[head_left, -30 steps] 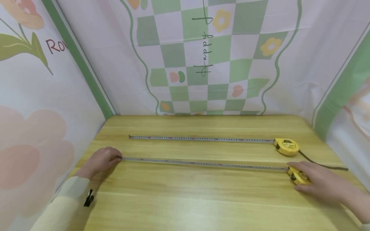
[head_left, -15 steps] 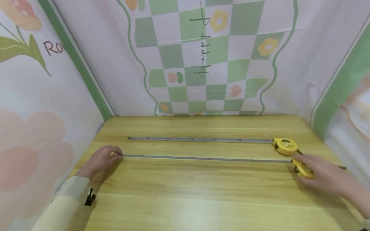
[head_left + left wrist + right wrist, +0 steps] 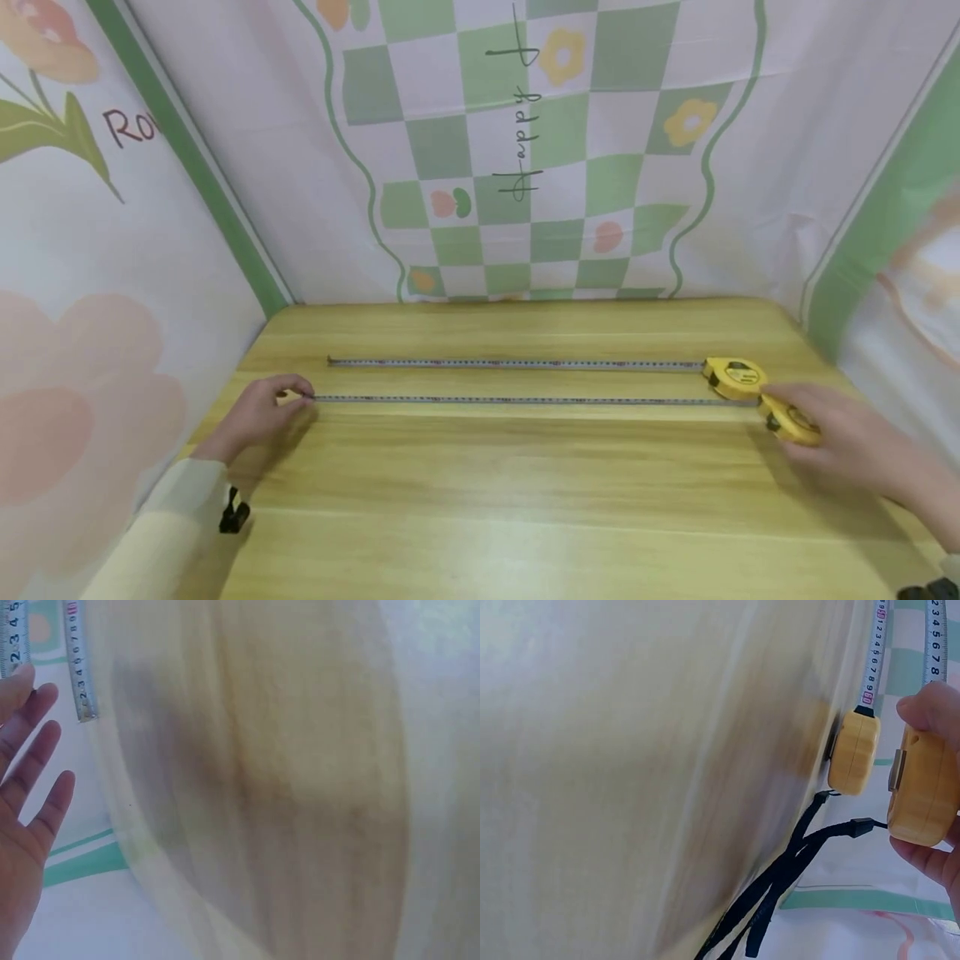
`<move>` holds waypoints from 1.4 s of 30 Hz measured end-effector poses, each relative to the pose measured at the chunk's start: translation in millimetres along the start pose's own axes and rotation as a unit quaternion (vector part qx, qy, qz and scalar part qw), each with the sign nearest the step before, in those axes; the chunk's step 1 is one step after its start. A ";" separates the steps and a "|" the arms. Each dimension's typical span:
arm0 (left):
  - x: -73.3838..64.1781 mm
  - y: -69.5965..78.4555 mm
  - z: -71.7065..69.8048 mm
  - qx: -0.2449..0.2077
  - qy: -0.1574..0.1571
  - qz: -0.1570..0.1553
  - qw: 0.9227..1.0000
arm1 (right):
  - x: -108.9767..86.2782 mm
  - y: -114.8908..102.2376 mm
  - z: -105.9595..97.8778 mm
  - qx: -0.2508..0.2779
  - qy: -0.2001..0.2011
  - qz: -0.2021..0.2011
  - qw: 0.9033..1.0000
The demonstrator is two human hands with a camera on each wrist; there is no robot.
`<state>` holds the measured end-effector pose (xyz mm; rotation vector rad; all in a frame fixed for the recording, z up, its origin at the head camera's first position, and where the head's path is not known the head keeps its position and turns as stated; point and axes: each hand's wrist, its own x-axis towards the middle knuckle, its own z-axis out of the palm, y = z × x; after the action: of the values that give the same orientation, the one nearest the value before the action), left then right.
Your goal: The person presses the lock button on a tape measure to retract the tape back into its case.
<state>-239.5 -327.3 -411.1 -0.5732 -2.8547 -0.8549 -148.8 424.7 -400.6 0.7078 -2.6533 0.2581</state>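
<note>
Two yellow tape measures have their blades drawn out across the table. My right hand grips the case of the nearer tape measure, thumb and fingers on opposite sides of it in the right wrist view. At the other end, my left hand pinches the tip of its blade between thumb and index finger, the other fingers spread. The stretched blade runs straight and nearly parallel to the farther blade. That second tape measure lies untouched, its case right by my right fingertips.
The wooden table reaches back to a patterned cloth wall, with cloth at both sides too. Black wrist straps trail from the cases in the right wrist view.
My right hand has moved the nearer case away from me, toward the farther one. The held blade has swung closer to the other blade, and my left hand has shifted slightly farther back.
</note>
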 end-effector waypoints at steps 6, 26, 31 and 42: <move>0.2 1.5 -2.4 -0.010 0.005 0.005 1.000 | 4.6 4.8 -3.3 0.011 0.016 -0.018 1.000; 12.5 8.0 -12.2 -0.044 0.046 -0.002 0.998 | 23.0 9.4 -20.3 0.005 0.067 -0.062 0.996; 14.9 8.3 -13.8 -0.058 0.056 -0.005 0.997 | 24.6 7.6 -23.9 0.012 0.055 -0.043 0.997; 20.7 5.8 -18.3 -0.065 0.054 -0.013 0.996 | 28.3 6.7 -30.7 0.003 0.073 -0.072 0.995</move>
<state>-256.5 -326.2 -388.7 -0.4882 -2.7316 -1.0477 -165.2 426.3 -361.7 0.8452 -2.4504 0.2660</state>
